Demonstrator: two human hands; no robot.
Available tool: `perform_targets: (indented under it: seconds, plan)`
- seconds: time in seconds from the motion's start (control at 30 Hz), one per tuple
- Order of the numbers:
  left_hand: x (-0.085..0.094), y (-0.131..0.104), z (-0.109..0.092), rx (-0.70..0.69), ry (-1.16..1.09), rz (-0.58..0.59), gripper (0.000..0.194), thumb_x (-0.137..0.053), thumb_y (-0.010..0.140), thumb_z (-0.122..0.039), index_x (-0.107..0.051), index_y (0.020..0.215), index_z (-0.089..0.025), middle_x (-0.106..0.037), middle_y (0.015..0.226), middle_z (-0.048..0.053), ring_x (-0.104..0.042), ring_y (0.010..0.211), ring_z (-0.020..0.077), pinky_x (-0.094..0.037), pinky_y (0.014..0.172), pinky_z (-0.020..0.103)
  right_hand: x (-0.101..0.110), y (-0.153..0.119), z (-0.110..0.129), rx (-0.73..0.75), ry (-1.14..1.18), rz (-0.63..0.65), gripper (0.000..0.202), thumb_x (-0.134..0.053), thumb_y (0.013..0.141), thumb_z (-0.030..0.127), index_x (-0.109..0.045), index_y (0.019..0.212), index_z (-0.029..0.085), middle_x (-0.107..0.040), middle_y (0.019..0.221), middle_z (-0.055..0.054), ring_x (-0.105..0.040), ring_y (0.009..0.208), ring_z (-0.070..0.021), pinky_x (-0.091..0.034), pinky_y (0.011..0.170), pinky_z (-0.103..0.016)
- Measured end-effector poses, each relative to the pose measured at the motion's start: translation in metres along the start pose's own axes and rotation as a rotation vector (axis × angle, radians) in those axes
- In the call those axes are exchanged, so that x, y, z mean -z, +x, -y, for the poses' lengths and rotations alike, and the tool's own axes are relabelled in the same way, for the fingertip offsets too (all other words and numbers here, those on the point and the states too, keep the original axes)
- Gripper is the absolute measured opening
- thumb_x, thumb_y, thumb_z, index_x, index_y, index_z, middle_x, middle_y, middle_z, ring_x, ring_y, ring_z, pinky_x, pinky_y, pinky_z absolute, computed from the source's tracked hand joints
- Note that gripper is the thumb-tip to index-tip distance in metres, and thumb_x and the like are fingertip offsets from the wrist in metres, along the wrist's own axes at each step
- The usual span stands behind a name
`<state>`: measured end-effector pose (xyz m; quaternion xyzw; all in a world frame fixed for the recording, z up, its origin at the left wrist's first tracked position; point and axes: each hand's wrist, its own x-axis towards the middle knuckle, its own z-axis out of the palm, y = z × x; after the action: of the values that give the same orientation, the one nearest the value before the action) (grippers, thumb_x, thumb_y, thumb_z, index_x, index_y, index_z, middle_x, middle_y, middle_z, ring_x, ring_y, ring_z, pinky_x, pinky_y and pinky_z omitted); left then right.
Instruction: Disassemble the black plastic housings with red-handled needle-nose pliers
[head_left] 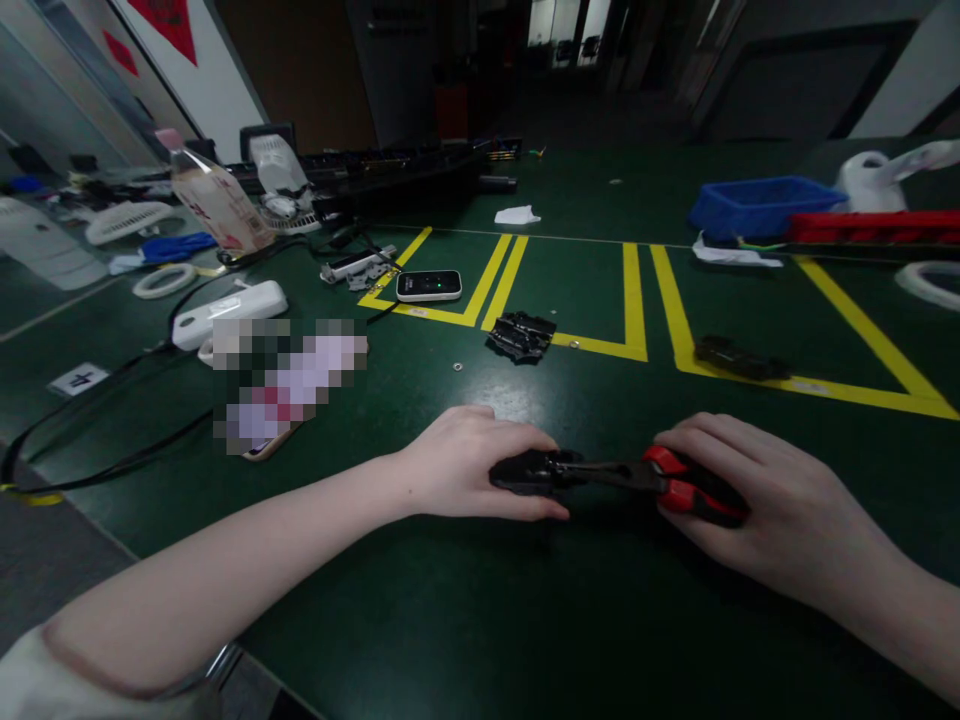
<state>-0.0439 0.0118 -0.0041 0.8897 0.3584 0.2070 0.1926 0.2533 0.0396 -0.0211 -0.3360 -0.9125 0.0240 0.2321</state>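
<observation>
Near the middle of the green table, my left hand (480,467) is closed around a black part (525,474). Red-handled pliers (675,484) are gripped in my right hand (757,490), their jaws pointing left and meeting the right end of the black part. What exactly lies between the jaws is too dark to tell. Beyond my hands, a black ribbed piece (521,337) lies by the yellow tape. Another dark part (741,358) rests on the tape farther right.
At the left are a blurred phone (300,390), a white device (229,314), a bottle (217,195) and black cables. A small screen device (428,286) lies inside the tape. A blue bin (765,205) and a red tray (874,226) stand at the back right.
</observation>
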Motion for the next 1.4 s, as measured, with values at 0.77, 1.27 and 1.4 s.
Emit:
perform_targets:
  seconds: [0.77, 1.27, 1.4]
  plan:
    - [0.002, -0.002, -0.004, 0.031, -0.289, -0.066, 0.073, -0.079, 0.074, -0.053, -0.053, 0.134, -0.02, -0.068, 0.111, 0.007, -0.066, 0.086, 0.02, -0.052, 0.073, 0.031, 0.004, -0.012, -0.005, 0.035, -0.046, -0.053, 0.032, -0.053, 0.085, 0.037, -0.054, 0.116, 0.03, -0.063, 0.105, -0.009, -0.064, 0.09, -0.0328, -0.057, 0.071, -0.055]
    - [0.002, 0.007, -0.004, 0.174, -0.483, -0.023, 0.074, -0.073, 0.081, -0.033, -0.037, 0.145, -0.02, -0.062, 0.119, 0.01, -0.06, 0.077, 0.0154, -0.052, 0.067, 0.029, 0.007, -0.009, -0.001, -0.092, -0.052, -0.072, 0.03, -0.053, 0.085, 0.043, -0.061, 0.109, 0.025, -0.066, 0.103, -0.011, -0.066, 0.089, -0.0318, -0.058, 0.072, -0.051]
    - [0.002, 0.015, -0.005, 0.119, -0.437, 0.022, 0.09, -0.074, 0.079, -0.033, -0.026, 0.153, -0.019, -0.057, 0.137, 0.012, -0.063, 0.098, 0.0219, -0.055, 0.077, 0.034, 0.005, -0.011, -0.005, -0.055, -0.095, -0.078, 0.032, -0.052, 0.086, 0.042, -0.061, 0.113, 0.027, -0.067, 0.104, -0.011, -0.066, 0.091, -0.0339, -0.058, 0.072, -0.054]
